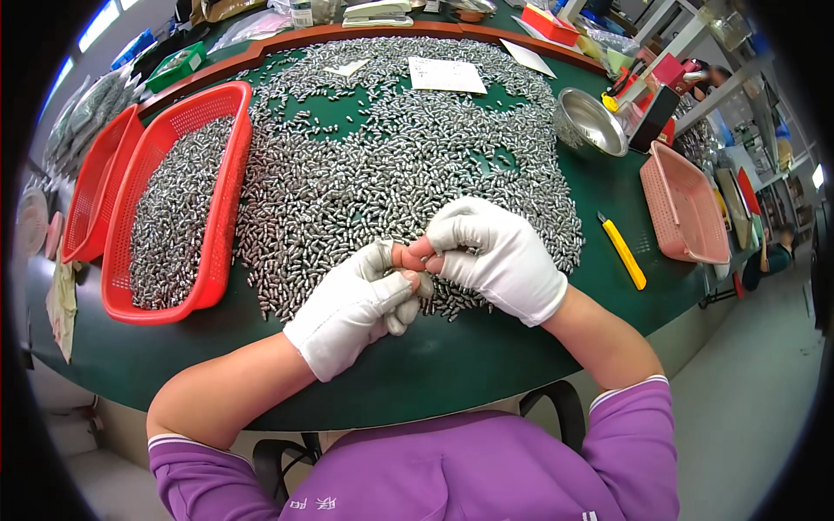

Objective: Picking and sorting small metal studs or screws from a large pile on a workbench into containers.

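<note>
My left hand [360, 300] and my right hand [493, 256] meet over the near edge of a wide spread of small silvery metal parts [347, 191]. Both wear white gloves with bare thumb and index fingertips. The fingertips of each hand are pinched and nearly touch the other's. Whatever lies between them is too small or hidden to make out. Loose metal parts surround both hands on the green table [391, 382]. Left of the spread, a red plastic basket [236, 174] holds a heap of the same parts.
A second red basket [91, 200] stands at the far left. On the right are a metal bowl [573, 130], a yellow utility knife [624, 252] and a pink basket [686, 204]. White paper slips [447, 75] lie on the far parts. A brown wooden rim [347, 33] borders the back.
</note>
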`<state>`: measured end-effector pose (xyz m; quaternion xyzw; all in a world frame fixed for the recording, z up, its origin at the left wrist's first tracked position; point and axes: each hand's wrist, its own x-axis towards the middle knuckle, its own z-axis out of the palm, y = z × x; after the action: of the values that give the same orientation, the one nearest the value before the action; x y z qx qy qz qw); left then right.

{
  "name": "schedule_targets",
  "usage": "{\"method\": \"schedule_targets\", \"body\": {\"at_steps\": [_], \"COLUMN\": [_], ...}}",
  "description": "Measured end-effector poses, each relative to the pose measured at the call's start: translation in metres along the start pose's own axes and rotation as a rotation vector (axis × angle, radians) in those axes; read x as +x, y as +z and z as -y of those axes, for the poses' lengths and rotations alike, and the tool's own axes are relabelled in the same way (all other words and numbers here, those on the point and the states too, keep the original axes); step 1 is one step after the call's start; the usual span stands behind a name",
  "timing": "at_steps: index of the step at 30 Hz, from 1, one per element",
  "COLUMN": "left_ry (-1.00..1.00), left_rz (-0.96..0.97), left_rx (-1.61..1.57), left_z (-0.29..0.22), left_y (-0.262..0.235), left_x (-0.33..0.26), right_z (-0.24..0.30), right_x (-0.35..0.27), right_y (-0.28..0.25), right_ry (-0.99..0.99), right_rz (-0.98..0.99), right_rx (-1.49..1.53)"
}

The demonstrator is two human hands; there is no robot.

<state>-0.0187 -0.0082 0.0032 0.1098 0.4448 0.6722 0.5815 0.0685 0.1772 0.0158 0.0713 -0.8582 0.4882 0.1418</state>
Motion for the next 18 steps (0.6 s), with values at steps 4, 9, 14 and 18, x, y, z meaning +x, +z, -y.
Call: {"method": "schedule_targets", "body": {"at_steps": [4, 9, 14, 18], "left_ry": [0.001, 0.006, -0.001, -0.014], "left_rz": [0.007, -0.007, -0.008, -0.012], "left_rx": [-0.032, -0.03, -0.022, -0.045], "left_z": [0.0005, 0.0022, 0.0015, -0.0001], "left_y": [-0.0012, -0.0016, -0.0024, -0.002], "left_x": [0.0001, 0.0003, 0.0008, 0.0011], "right_z": [-0.0014, 0.0036, 0.0028, 0.0023], "right_x": [-0.0015, -0.0014, 0.0025, 0.0014], "right_y": [0.0009, 0.0002, -0.0018, -0.0063], "right_ry": [0.039, 0.03, 0.104, -0.006], "right_rz": [0.032, 0.078, -0.096, -0.057], "right_rx": [0.018, 0.009, -0.041, -0.113]}}
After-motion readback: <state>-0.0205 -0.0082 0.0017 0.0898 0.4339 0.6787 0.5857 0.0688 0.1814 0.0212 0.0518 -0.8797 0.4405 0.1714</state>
